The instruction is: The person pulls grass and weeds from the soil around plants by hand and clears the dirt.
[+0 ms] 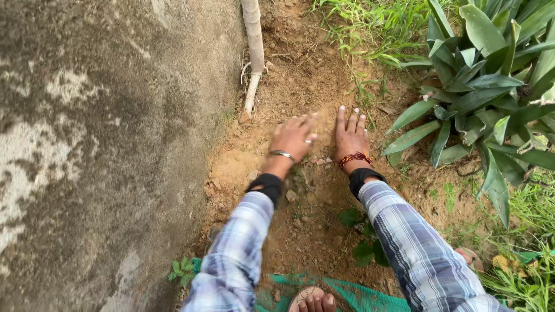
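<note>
Both hands lie flat, unclenched, on the loose soil (300, 86); left hand (292, 138) blurred, right hand (351, 137) pointing twelve o'clock, thin trunk (253, 52) at eleven, nearer the left.

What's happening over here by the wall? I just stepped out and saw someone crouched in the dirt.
A person in a plaid shirt has both bare hands down on a patch of loose brown soil. The right hand lies flat, fingers spread; the left hand is blurred. A thin pale stem rises beside the concrete wall, and a spiky green plant stands to the right.
</note>
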